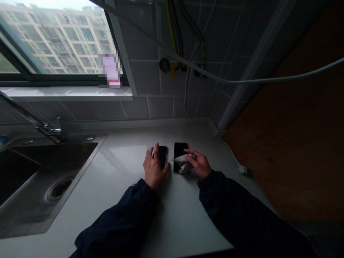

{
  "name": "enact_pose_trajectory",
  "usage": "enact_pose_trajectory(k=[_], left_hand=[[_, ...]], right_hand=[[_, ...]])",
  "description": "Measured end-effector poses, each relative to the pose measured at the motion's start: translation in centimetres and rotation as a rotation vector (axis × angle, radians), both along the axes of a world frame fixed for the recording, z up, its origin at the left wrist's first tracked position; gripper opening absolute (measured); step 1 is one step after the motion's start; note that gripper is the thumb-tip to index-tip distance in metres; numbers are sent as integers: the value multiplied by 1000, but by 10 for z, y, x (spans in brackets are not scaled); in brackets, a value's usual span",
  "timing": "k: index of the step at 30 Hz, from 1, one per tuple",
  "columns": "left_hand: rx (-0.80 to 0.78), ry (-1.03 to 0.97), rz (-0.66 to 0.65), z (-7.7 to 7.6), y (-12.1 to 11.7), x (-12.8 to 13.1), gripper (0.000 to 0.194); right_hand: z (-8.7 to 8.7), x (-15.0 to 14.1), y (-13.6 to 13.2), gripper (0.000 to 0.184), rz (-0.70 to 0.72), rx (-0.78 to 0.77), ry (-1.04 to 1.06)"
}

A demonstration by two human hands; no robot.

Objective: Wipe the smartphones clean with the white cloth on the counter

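Observation:
Two dark smartphones lie side by side on the white countertop (126,200). My left hand (154,169) rests at the left phone (163,154), its fingers spread along the left side and the thumb out by the lower right corner. Part of that phone is hidden under the hand. Over the right phone (180,148), my right hand (201,165) pinches a crumpled whitish cloth (183,159) between thumb and fingers. The cloth hangs across the lower half of this screen and covers some of it.
A steel sink (21,211) with a faucet (51,130) is on the left. Behind it are a window and a sill (67,92). A white cable with a plug (242,169) runs along the right side, beside a brown wooden panel (290,143). Another cable (233,81) hangs across above.

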State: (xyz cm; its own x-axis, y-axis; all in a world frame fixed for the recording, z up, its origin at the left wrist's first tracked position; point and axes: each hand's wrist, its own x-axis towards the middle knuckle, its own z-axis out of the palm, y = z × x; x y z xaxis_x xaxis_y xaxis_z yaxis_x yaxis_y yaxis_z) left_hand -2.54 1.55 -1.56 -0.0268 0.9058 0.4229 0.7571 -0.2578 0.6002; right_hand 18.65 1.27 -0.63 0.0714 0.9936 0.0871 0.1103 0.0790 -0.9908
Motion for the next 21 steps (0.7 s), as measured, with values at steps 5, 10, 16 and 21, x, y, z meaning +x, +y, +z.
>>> enact_pose_trajectory(k=[5,10,16,21], left_hand=[[-36,-50,-57,-1,1,-2,110],[-10,-134,-71,1,5,-4,117],[11,-13,-60,1,4,-5,118],[10,53,-84,3,1,-4,115]], right_hand=[[-1,0,0,55,11,-16,35],[1,-3,-3,50,79,-32,-27],[3,-6,-5,45,97,-16,-47],[5,-8,-9,41,118,-7,-70]])
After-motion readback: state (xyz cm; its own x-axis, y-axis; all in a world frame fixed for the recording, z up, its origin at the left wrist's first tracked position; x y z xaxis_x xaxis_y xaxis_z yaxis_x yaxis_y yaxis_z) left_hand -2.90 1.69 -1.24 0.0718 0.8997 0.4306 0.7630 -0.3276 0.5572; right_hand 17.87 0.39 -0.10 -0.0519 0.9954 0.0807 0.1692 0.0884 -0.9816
